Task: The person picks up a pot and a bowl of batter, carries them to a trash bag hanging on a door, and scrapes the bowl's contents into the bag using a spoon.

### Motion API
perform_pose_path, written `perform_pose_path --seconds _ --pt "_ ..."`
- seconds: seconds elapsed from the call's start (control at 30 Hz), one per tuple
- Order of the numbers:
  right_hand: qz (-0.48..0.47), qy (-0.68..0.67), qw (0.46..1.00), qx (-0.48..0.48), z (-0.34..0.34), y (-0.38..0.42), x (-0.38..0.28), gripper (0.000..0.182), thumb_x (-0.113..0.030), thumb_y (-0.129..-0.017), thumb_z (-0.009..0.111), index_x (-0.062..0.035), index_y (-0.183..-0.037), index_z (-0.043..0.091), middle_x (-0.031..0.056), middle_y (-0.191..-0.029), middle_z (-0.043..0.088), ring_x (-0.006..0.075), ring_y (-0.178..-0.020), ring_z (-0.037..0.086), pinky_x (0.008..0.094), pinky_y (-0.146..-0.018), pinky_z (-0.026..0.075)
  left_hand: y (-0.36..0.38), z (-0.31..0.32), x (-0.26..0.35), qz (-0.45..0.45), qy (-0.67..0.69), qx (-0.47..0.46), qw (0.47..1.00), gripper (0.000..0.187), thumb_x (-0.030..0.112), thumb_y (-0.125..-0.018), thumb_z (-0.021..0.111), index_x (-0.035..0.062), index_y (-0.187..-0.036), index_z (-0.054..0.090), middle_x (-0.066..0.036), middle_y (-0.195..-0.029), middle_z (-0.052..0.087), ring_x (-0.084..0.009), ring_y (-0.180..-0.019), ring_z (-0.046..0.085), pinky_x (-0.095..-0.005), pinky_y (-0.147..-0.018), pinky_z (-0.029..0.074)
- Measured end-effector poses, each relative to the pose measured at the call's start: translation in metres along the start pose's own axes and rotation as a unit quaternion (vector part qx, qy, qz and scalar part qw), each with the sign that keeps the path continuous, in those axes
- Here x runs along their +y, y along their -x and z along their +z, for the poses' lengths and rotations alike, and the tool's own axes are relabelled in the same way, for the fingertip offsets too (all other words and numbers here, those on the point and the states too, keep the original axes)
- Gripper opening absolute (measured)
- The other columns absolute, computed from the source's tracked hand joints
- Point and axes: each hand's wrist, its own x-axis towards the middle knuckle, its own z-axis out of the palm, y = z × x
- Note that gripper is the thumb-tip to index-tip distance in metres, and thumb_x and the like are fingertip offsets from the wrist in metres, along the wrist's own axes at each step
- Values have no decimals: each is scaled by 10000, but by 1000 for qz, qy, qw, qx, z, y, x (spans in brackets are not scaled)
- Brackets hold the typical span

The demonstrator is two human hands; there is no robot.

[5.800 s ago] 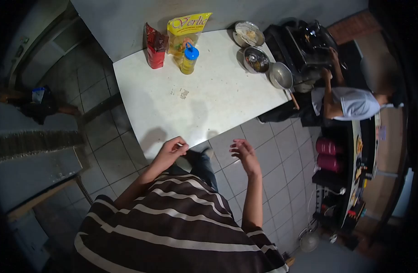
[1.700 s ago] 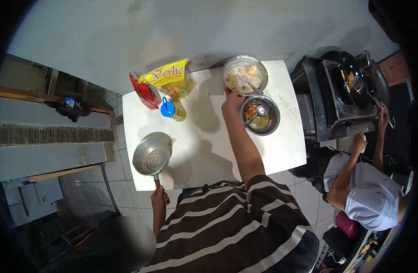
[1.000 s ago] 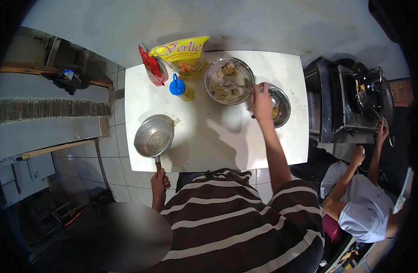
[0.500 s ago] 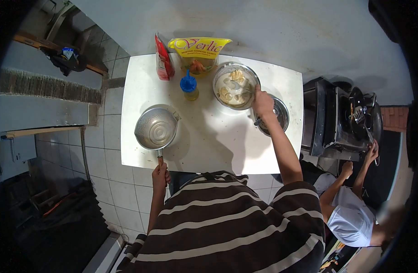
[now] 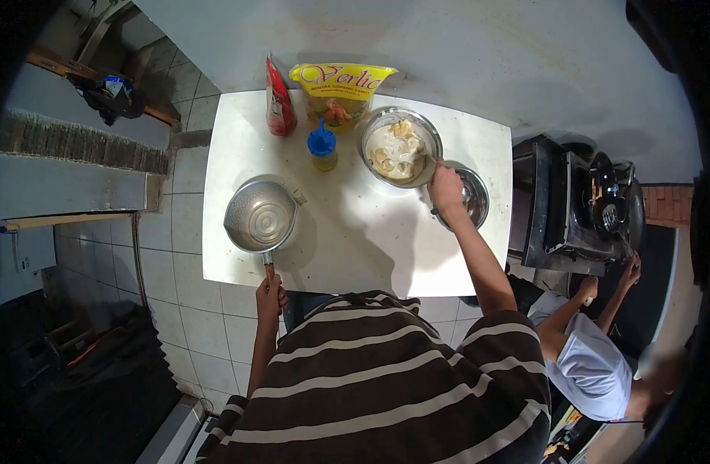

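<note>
My left hand (image 5: 270, 296) is closed round the wooden handle of a dimpled metal saucepan (image 5: 264, 218), which sits at the front left of the white table (image 5: 347, 267). My right hand (image 5: 446, 188) grips a metal spoon (image 5: 430, 158) that dips into a steel mixing bowl at its right side. Pale batter (image 5: 386, 141) with several yellowish pieces, whose kind I cannot make out, fills the bowl. Partly under my right hand and forearm stands a second metal bowl (image 5: 479, 197), with a dark handle end sticking out at its left.
A yellow cooking oil pouch (image 5: 342, 85), a red packet (image 5: 278, 104) and a blue-topped bottle (image 5: 322, 147) stand at the table's back. To the right, another person (image 5: 591, 363) holds a slotted spatula (image 5: 610, 218) over a dark pan (image 5: 600, 182) on the stove.
My right hand has shifted slightly, and the spoon has gone from the batter's middle to the bowl's right side. The saucepan stays put in my left hand. The other person's spatula has moved lower.
</note>
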Motion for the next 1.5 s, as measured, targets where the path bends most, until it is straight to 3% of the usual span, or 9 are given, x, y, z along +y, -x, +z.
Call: perform_pose_path --seconds 0.1,0.23,0.37,0.47,0.73,1.07,1.23,1.37,1.5 --pt "34 -90 995 1 10 8 4 366 -32 -776 542 43 -1133 499 282 -794 627 440 -743 631 486 -687 535 0 3 1 7 0 1 1000 289 345 -919 573 119 -783 455 39 -553 364 -58 -423 356 -217 -387 295" --pt "5 -167 985 34 27 17 17 354 -18 -775 528 41 -1123 494 281 -755 622 445 -706 626 486 -679 533 1 3 1 9 -13 -4 1000 300 360 -917 569 132 -773 439 39 -565 365 -55 -427 352 -212 -387 293" --pt "-30 -29 999 -15 7 51 2 400 20 -748 516 -8 -1142 457 236 -749 631 403 -673 639 476 -603 534 3 5 3 10 -20 -3 1000 300 357 -918 569 133 -769 435 39 -563 363 -56 -426 353 -214 -387 295" --pt "-135 52 989 5 1 62 4 394 -1 -756 523 -16 -1145 462 168 -815 626 325 -655 662 411 -538 546 4 6 3 5 -16 -2 1000 295 353 -923 564 130 -774 439 38 -562 363 -60 -425 354 -218 -386 295" --pt "-86 71 993 32 -41 28 23 341 -21 -770 542 -15 -1100 458 181 -877 632 335 -700 666 397 -569 550 0 3 0 5 -16 -4 1000 294 357 -919 569 127 -793 436 37 -546 363 -63 -412 361 -218 -370 292" --pt "-124 142 982 0 -20 -5 20 298 -22 -804 531 -3 -1101 531 197 -885 645 338 -732 671 395 -621 564 -2 1 -7 -5 -10 -2 1000 289 361 -922 565 129 -797 446 40 -551 372 -55 -422 364 -215 -384 288" --pt "-34 33 998 -49 -38 -2 20 348 -1 -747 545 -21 -1092 584 245 -822 643 398 -776 644 446 -691 543 -3 4 -11 -2 15 -8 1000 280 353 -919 573 125 -808 454 38 -552 374 -54 -427 371 -211 -385 287" --pt "4 -5 1000 -20 -30 -14 40 316 6 -748 530 -37 -1047 622 233 -813 649 400 -804 639 448 -713 530 -3 5 -11 -8 6 -3 1000 274 348 -915 580 122 -822 458 36 -559 382 -55 -430 374 -209 -384 284" --pt "11 -157 987 -10 -7 -25 72 245 -17 -771 518 -20 -979 648 237 -883 648 378 -857 640 425 -772 513 -7 6 -16 -20 13 -16 1000 267 342 -916 580 115 -843 459 25 -578 406 -65 -440 400 -216 -390 310"
